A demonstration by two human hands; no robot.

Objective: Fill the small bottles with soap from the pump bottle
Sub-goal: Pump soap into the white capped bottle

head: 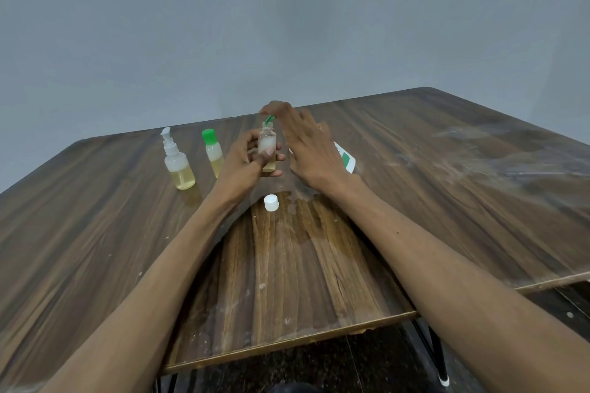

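My left hand (245, 163) holds a small clear bottle (267, 141) upright above the table, its mouth uncapped, with white foam over yellowish liquid inside. My right hand (306, 143) lies over the head of the pump bottle (346, 158), a white bottle with a green label that is mostly hidden behind the hand. The pump's green spout (269, 119) points down at the small bottle's mouth. A white cap (271, 202) lies loose on the table in front of my hands.
To the left stand a small bottle with a white pump top (178, 166) and a small bottle with a green cap (213, 150), both holding yellowish liquid. A wet patch (297, 201) spreads on the wooden table (447, 185) near the cap.
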